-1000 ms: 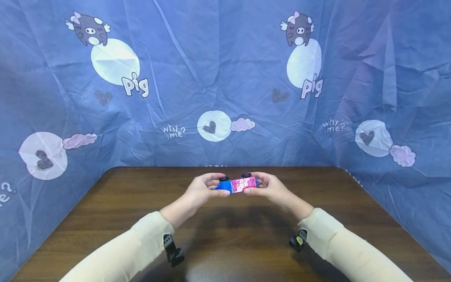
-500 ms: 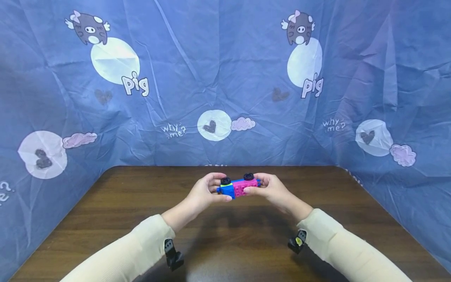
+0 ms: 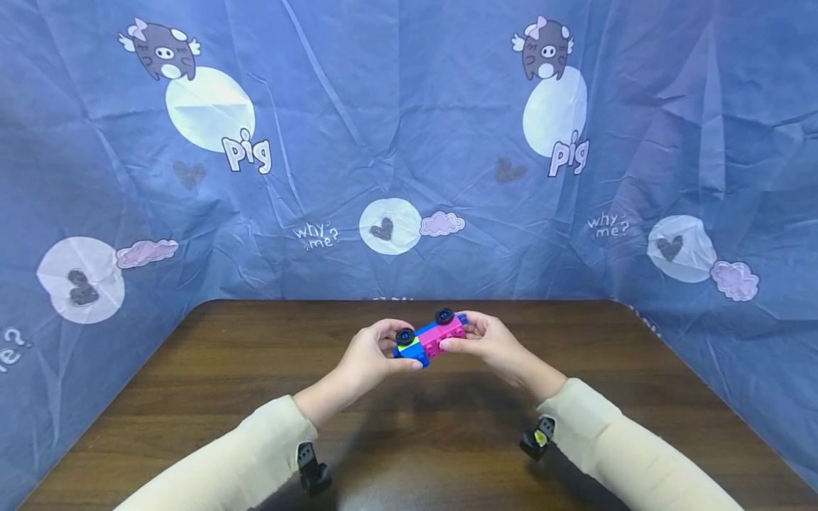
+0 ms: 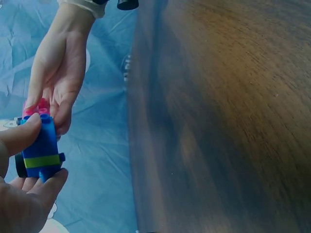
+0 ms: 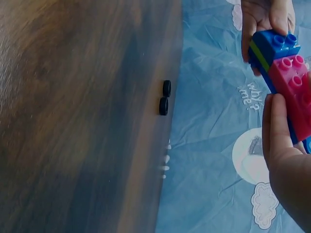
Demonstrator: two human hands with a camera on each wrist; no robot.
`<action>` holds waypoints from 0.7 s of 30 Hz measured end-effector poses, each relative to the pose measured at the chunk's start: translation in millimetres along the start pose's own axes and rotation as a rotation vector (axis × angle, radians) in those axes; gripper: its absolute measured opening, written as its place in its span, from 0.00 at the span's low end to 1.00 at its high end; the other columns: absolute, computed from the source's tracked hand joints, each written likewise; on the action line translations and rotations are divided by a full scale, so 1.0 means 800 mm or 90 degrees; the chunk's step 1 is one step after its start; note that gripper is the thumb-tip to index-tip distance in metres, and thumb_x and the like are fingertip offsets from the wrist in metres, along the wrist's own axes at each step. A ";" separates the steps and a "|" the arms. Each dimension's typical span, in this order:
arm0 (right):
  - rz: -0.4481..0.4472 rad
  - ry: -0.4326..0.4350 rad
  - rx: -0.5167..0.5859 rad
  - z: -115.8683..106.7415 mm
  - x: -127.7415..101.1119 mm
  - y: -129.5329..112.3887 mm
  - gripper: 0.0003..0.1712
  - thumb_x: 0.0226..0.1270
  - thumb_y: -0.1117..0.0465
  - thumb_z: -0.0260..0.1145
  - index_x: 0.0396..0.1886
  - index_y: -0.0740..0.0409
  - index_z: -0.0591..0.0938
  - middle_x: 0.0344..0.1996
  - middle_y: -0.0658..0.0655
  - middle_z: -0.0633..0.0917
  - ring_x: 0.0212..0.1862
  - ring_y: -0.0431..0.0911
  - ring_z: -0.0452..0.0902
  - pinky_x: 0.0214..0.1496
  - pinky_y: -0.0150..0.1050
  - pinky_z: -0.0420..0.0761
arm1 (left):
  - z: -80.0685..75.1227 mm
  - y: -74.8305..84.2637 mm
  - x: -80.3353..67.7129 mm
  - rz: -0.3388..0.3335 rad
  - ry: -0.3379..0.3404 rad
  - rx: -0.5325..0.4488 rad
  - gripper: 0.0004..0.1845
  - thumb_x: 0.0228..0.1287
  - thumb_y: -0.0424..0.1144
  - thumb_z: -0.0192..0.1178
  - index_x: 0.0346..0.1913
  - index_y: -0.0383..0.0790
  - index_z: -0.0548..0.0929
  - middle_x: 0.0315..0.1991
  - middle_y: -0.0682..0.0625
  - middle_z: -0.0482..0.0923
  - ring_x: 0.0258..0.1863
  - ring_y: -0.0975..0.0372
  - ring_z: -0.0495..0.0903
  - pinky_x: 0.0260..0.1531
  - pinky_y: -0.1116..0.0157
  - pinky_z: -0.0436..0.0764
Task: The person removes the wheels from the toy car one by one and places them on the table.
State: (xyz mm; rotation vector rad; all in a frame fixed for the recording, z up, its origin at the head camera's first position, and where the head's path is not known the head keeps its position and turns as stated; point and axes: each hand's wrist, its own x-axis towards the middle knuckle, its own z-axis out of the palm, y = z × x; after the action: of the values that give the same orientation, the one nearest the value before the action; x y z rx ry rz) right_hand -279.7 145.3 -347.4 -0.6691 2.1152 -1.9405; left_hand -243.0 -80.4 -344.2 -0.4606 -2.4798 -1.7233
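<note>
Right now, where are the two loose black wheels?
In the right wrist view, the two loose black wheels lie side by side at the table edge, against the blue cloth.

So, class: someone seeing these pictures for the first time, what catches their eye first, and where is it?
A small toy car of blue and pink bricks with black wheels, held above the dark wooden table by the left hand and right hand. Behind hangs a creased blue cloth printed with cartoon pigs. Two loose black wheels lie at the table's far edge.
</note>
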 end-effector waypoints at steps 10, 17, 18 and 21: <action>0.060 0.010 0.122 0.017 -0.003 -0.003 0.20 0.63 0.68 0.67 0.52 0.70 0.72 0.37 0.48 0.87 0.43 0.38 0.84 0.56 0.38 0.81 | 0.015 -0.005 -0.003 0.070 0.054 -0.005 0.27 0.40 0.24 0.77 0.46 0.31 0.78 0.38 0.40 0.82 0.36 0.56 0.84 0.39 0.64 0.86; 0.076 0.034 0.172 0.028 -0.005 -0.003 0.14 0.65 0.69 0.64 0.49 0.69 0.77 0.35 0.51 0.88 0.42 0.42 0.86 0.56 0.46 0.80 | 0.022 -0.002 -0.006 0.090 0.076 0.001 0.27 0.37 0.23 0.77 0.44 0.35 0.77 0.38 0.42 0.82 0.37 0.58 0.82 0.40 0.65 0.86; 0.078 0.040 0.176 0.030 -0.005 -0.003 0.14 0.65 0.69 0.64 0.49 0.69 0.77 0.35 0.51 0.89 0.41 0.42 0.86 0.56 0.46 0.80 | 0.022 -0.001 -0.006 0.090 0.078 -0.003 0.27 0.37 0.22 0.77 0.44 0.35 0.77 0.38 0.43 0.82 0.37 0.58 0.82 0.40 0.65 0.86; 0.084 0.057 0.176 0.033 -0.005 -0.004 0.14 0.66 0.68 0.63 0.50 0.70 0.78 0.34 0.51 0.88 0.40 0.41 0.86 0.54 0.44 0.82 | 0.024 -0.001 -0.008 0.093 0.087 -0.006 0.28 0.37 0.21 0.77 0.44 0.35 0.76 0.39 0.42 0.82 0.39 0.56 0.83 0.41 0.64 0.86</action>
State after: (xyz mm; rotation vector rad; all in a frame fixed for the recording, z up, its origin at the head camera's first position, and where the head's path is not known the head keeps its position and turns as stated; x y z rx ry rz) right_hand -263.8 123.2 -348.1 -0.3855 1.8344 -2.1660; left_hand -235.4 -63.7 -353.5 -0.4947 -2.2848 -1.6523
